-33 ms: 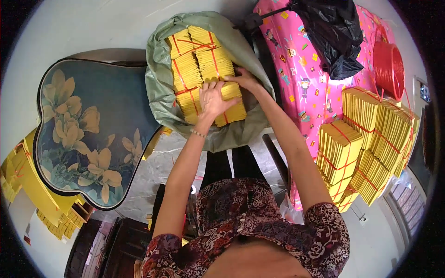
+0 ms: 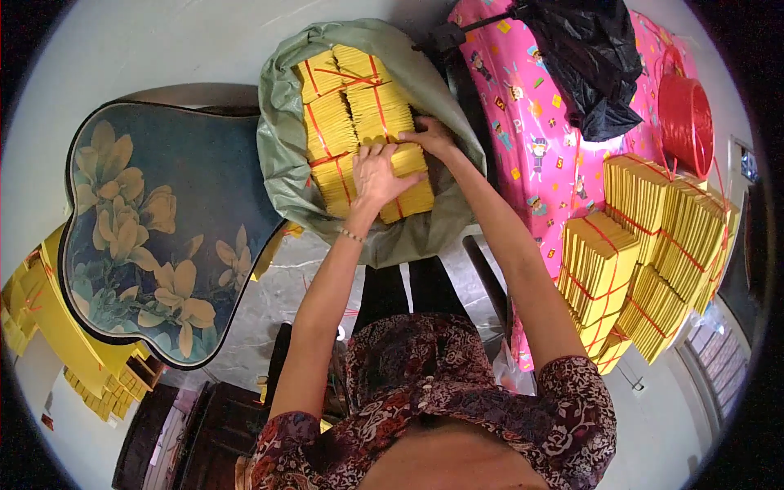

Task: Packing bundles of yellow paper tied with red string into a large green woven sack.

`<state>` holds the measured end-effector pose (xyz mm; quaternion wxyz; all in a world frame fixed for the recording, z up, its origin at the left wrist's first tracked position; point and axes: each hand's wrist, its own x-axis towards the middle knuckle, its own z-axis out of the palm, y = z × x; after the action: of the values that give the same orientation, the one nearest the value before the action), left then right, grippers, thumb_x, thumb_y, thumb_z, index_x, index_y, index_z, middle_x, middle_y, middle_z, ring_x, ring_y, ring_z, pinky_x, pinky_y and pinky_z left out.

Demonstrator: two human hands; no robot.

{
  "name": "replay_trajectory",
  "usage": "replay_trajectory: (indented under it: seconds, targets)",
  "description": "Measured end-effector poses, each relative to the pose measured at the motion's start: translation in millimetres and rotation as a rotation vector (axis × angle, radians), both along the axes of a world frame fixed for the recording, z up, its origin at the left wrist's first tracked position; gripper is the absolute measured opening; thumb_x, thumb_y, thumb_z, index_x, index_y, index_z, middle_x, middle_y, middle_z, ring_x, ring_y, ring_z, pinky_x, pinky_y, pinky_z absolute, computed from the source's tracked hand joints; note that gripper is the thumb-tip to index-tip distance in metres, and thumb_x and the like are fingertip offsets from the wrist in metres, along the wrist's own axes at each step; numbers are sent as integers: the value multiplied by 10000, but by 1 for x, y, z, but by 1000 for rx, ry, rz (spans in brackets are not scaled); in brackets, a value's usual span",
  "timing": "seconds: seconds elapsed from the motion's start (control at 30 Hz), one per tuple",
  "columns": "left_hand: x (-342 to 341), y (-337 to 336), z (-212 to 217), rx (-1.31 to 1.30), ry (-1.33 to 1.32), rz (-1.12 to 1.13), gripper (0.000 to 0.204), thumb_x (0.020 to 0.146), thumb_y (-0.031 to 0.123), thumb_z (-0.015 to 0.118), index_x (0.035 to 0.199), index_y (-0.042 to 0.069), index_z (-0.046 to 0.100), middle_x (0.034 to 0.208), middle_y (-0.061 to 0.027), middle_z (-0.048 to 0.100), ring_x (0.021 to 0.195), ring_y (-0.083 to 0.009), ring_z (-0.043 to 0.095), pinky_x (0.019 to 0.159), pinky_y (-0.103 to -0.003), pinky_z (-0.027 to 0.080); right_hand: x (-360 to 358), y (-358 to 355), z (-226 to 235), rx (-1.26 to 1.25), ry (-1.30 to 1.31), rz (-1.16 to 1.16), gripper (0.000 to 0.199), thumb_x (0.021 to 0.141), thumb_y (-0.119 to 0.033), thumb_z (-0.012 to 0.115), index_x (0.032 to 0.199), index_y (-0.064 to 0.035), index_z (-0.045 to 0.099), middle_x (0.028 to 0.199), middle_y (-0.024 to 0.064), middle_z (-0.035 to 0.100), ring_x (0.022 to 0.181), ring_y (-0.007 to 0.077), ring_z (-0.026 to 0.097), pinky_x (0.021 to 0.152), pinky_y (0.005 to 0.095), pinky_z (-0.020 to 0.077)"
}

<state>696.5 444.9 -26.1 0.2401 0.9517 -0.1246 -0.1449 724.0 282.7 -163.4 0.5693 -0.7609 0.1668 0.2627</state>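
Inside a green-grey woven sack (image 2: 278, 155) stand several bundles of yellow folded paper (image 2: 331, 124), packed in two columns and tied with red plastic string (image 2: 377, 102). My left hand (image 2: 376, 173) lies on the nearest bundles, its fingers pointing away from me and the thumb stretched out to the right. On the sack's right side, my right hand (image 2: 433, 139) rests against the edge of the near right bundle (image 2: 408, 196), with its fingers apart. Part of that bundle lies under my left hand. The sack's rim is rolled outward around the paper.
To the left is a dark-blue flower-patterned tabletop (image 2: 175, 229) with a scalloped edge. On the right are a pink printed cover (image 2: 523, 139), a black plastic bag (image 2: 592, 73), a red string roll (image 2: 686, 122) and stacked yellow bundles (image 2: 600, 261). More yellow paper (image 2: 73, 327) lies at far left.
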Motion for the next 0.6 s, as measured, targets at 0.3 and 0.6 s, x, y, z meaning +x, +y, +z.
replay_trajectory:
  seconds: [0.3, 0.6]
  targets:
    - [-2, 19, -20, 8, 17, 67, 641, 544, 563, 746, 934, 71, 617, 914, -115, 628, 895, -283, 581, 825, -388, 447, 18, 46, 23, -28, -130, 7, 481, 746, -325, 707, 1059, 25, 604, 1007, 131, 634, 923, 208, 580, 834, 325, 430]
    - [13, -1, -15, 1, 271, 61, 736, 471, 627, 748, 938, 67, 653, 898, -149, 635, 830, -272, 614, 745, -371, 486, 18, 10, -3, -25, -77, 1, 604, 715, -369, 714, 1134, 38, 563, 1060, 156, 617, 1001, 237, 563, 897, 334, 403]
